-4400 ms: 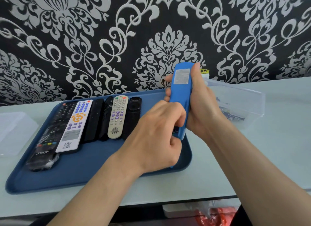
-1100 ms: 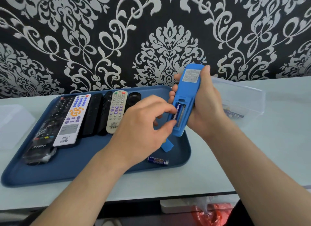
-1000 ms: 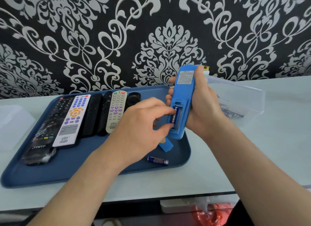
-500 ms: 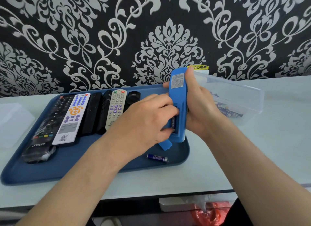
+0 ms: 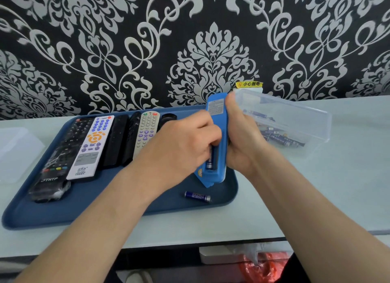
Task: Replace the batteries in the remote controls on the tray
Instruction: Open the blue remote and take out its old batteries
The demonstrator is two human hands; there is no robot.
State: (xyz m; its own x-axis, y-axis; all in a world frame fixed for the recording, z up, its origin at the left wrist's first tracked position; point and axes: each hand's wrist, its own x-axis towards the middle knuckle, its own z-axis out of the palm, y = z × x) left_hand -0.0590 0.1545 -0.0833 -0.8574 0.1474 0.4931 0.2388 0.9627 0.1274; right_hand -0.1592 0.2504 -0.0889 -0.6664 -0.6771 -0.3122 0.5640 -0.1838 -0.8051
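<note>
Gripping battery (image 5: pixel 211 160) in blue remote (image 5: pixel 222 135), left fingers (image 5: pixel 207 133).

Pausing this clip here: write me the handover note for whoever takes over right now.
Right hand grips the blue remote upright, compartment open. Left hand pinches the seated battery. Cover and one loose battery lie on the tray; spare batteries sit in the clear box.
Done: cover off.
Left: swap batteries, refit cover, then the row of remotes.
</note>
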